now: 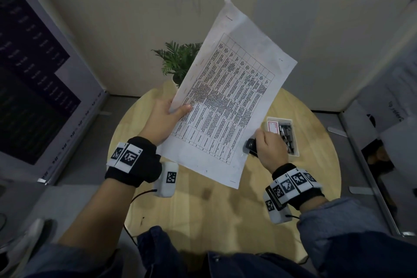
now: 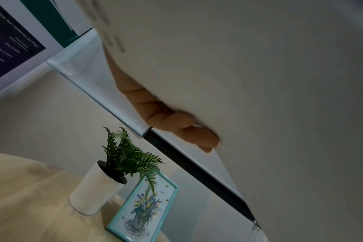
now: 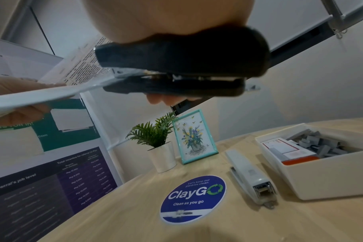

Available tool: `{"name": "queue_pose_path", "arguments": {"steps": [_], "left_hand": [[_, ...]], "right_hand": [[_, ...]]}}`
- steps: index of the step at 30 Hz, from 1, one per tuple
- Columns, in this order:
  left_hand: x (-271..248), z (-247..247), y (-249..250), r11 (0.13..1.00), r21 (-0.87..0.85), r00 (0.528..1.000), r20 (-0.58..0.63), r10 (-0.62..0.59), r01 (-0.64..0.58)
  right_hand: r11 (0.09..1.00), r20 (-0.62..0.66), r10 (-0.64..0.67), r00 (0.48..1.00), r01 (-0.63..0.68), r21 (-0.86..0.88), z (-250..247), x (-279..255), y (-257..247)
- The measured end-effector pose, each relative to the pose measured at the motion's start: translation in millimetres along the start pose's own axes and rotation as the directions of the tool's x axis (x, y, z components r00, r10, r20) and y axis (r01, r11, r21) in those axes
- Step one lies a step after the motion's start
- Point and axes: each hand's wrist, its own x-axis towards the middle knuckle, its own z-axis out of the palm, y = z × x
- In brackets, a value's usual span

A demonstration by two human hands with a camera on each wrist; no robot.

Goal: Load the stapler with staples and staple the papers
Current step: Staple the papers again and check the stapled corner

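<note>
My left hand [image 1: 168, 117] holds the printed papers [image 1: 228, 101] up above the round table, thumb on top and fingers [image 2: 176, 121] curled underneath. My right hand [image 1: 268, 144] grips a black stapler [image 1: 251, 146] at the papers' lower right edge. In the right wrist view the black stapler [image 3: 176, 65] is clamped over the edge of the papers [image 3: 52, 91]. A white box [image 1: 293, 135] holding loose staple strips [image 3: 321, 145] and a small staple packet sits just right of my right hand.
A white stapler [image 3: 251, 176] lies on the wooden table [image 1: 225, 210] beside the box, next to a round blue sticker [image 3: 194, 198]. A potted plant [image 2: 106, 183] and a teal picture frame [image 2: 143, 206] stand at the far side. Posters and panels surround the table.
</note>
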Motion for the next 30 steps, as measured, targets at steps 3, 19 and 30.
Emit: {"name": "queue_pose_path", "arguments": {"steps": [3, 19, 30], "left_hand": [[0.4, 1.3, -4.3, 1.000, -0.001, 1.000, -0.003, -0.016, 0.016], [-13.6, -21.7, -65.3, 0.970, -0.222, 0.900, -0.395, -0.184, 0.101], [-8.1, -10.3, -73.8, 0.973, -0.219, 0.874, -0.456, -0.167, 0.072]], "right_hand": [[0.999, -0.024, -0.001, 1.000, 0.000, -0.048, 5.2, -1.6, 4.9], [0.885, 0.418, 0.452, 0.788, -0.454, -0.103, 36.7, 36.7, 35.1], [0.864, 0.194, 0.408, 0.892, -0.309, -0.398, 84.9, 86.9, 36.5]]}}
